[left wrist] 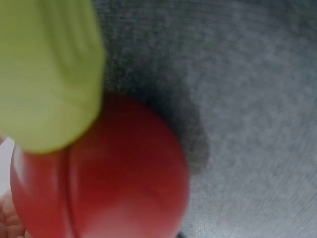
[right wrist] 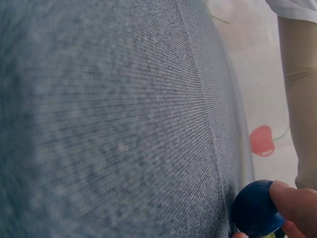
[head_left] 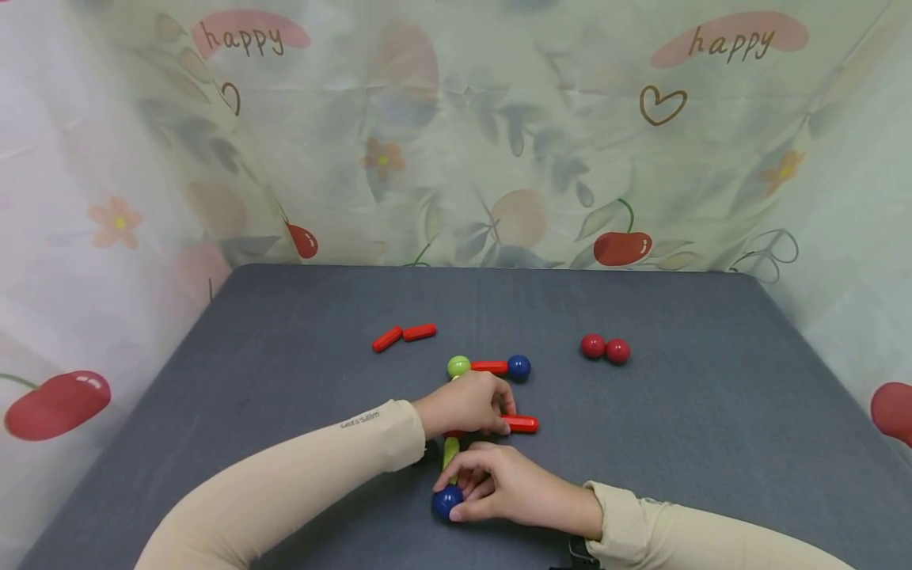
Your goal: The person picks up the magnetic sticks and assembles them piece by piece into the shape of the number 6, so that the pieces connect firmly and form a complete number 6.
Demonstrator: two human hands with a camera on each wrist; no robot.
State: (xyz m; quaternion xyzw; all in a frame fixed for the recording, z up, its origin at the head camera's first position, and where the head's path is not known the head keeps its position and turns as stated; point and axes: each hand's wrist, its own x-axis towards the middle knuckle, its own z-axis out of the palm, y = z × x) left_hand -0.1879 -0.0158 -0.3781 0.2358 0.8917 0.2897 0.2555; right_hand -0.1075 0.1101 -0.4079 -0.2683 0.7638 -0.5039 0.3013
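Observation:
In the head view my left hand pinches the near end of a red rod between thumb and fingers. A red ball fills the lower left of the left wrist view, with a yellow-green rod against it; the hand mostly hides this ball in the head view. My right hand grips a blue ball at the end of a yellow-green rod. The thumb lies on this blue ball in the right wrist view.
Beyond the left hand, a red rod links a green ball and a blue ball. Two loose red rods lie farther back left, and two red balls sit at right on the dark grey table.

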